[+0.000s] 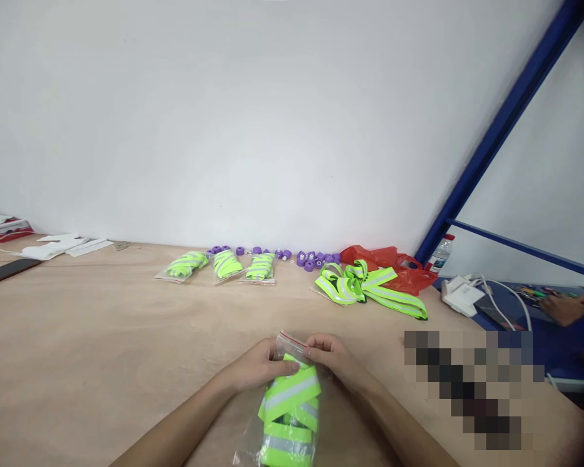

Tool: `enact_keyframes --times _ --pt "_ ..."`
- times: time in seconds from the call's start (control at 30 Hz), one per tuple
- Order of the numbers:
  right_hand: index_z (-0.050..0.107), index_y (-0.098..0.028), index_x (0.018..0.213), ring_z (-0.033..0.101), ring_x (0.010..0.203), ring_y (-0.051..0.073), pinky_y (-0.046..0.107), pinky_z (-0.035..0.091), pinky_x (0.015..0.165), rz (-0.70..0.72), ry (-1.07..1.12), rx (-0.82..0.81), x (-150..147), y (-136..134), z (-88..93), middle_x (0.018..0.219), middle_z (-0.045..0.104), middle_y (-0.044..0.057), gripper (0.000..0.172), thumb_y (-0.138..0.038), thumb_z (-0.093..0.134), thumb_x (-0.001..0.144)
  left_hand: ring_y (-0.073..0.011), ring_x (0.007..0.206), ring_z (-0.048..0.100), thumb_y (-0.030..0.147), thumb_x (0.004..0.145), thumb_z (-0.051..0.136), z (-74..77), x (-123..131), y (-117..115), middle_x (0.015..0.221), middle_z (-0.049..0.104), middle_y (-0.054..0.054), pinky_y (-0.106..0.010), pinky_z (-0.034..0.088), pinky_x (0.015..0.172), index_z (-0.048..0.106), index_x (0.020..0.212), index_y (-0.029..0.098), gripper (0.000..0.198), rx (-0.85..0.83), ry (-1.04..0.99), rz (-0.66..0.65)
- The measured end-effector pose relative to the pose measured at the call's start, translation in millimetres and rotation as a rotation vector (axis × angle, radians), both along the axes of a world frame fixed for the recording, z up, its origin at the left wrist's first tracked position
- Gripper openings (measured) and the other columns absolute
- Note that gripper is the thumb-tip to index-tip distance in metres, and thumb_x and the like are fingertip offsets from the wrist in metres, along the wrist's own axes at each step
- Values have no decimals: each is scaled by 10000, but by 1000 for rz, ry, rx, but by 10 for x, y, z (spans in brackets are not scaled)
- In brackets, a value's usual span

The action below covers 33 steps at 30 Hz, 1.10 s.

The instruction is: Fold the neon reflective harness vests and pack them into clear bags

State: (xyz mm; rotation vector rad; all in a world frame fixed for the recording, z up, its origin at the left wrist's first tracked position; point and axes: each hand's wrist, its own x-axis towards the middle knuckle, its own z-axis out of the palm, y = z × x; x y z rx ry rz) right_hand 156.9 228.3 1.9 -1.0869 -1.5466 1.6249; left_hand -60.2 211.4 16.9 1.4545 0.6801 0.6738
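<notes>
A clear zip bag with a folded neon-yellow reflective strap inside is held upright in front of me, near the table's front. My left hand grips its upper left side, the thumb lying across the front of the plastic. At the top right corner, just below the red zip line, my right hand pinches the bag between thumb and fingers. The bag's lower end runs out of view. Whether its zip is closed I cannot tell.
Three bagged straps lie along the back, before several purple round parts. A loose reflective strap lies by a red plastic bag at right. Beyond are a bottle, a white adapter and another person's hand.
</notes>
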Motion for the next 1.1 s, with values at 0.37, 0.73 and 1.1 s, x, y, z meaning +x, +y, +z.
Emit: enact_keyframes --times 0.37,0.73,1.1 --pt "628 -164 707 432 641 122 247 294 595 27 -14 63 -21 8 -36 670 550 -22 432 -579 746 739 -176 824 595 348 831 695 -6 0 4 950 703 -39 -272 448 777 712 1035 121 306 23 -2 -24" --pt "624 -158 687 412 635 116 247 280 590 -4 -22 65 -41 -3 -8 651 532 -26 423 -561 743 731 -182 823 607 366 814 710 -35 -1 6 951 711 -43 -282 454 780 720 1026 130 317 18 -3 -8" --pt "619 -169 686 385 603 110 245 249 554 19 -38 60 13 1 45 647 515 -28 416 -561 753 722 -175 806 600 396 814 714 -25 6 1 935 709 -40 -282 451 773 719 1050 136 351 16 7 -1"
